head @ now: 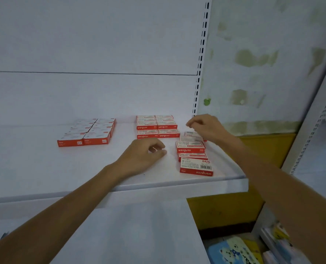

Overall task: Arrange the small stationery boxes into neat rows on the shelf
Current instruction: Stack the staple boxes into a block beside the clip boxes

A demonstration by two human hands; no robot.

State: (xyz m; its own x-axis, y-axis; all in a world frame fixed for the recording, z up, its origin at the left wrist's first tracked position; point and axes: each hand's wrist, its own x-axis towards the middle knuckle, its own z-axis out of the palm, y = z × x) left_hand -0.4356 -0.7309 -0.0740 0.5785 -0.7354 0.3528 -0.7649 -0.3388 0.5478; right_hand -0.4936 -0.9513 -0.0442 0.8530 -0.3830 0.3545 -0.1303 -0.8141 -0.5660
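left hand [147,151] and right hand [204,126], grips loose and empty, reach near two tidy box blocks [87,133] [156,126], one ragged column [189,146].

light: bright, flat, cool white
shadows: faint, soft, under left hand [145,153] fingers on shelf [44,168]
blur: right hand [206,126] fingertips smeared; staple box [191,134] just below them soft
edges: shelf lip bows, slotted upright [201,54] curves

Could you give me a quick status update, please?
Left hand empty. Right hand above loose boxes, grip unclear. Left block and middle block neat. Nothing blocking.
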